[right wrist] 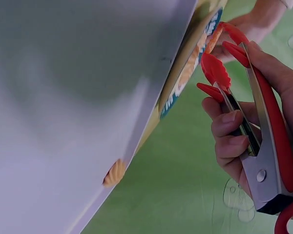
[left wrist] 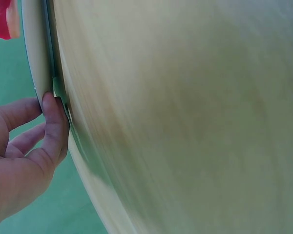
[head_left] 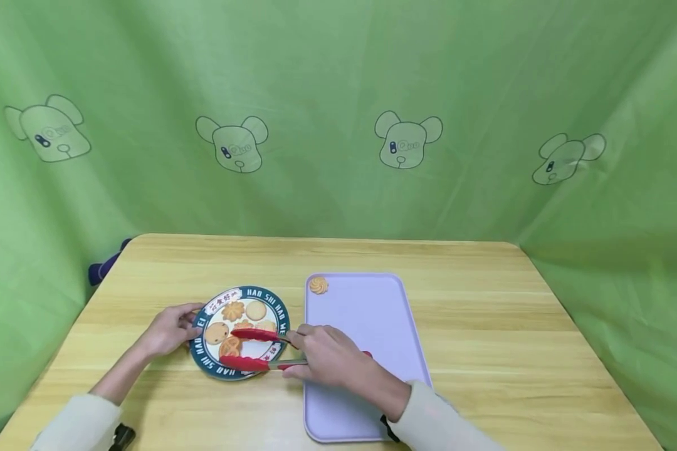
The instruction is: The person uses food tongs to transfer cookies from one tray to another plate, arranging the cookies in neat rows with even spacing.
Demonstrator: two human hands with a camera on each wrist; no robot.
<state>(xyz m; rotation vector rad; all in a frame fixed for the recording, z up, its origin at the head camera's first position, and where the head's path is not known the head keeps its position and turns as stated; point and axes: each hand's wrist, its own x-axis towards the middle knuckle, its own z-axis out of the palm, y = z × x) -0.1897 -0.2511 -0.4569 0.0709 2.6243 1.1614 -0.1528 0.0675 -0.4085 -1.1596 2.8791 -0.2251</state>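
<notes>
My left hand (head_left: 168,329) pinches the left rim of a round plate (head_left: 207,361), fingers above and below it in the left wrist view. Several cookies lie on the plate, among them a flower-shaped cookie (head_left: 233,310) and a plain round cookie (head_left: 256,310). My right hand (head_left: 330,354) grips red-tipped metal tongs (right wrist: 263,146) from the right. The tongs' parted tips stand on either side of a patterned round cookie (head_left: 231,346) near the plate's lower left. Whether both tips touch it, I cannot tell.
Right of the plate lies a lilac tray (head_left: 367,307), partly under my right forearm. A swirled cookie (head_left: 318,285) sits in its far left corner. The wooden table (head_left: 485,326) is bordered by a green curtain (head_left: 327,200).
</notes>
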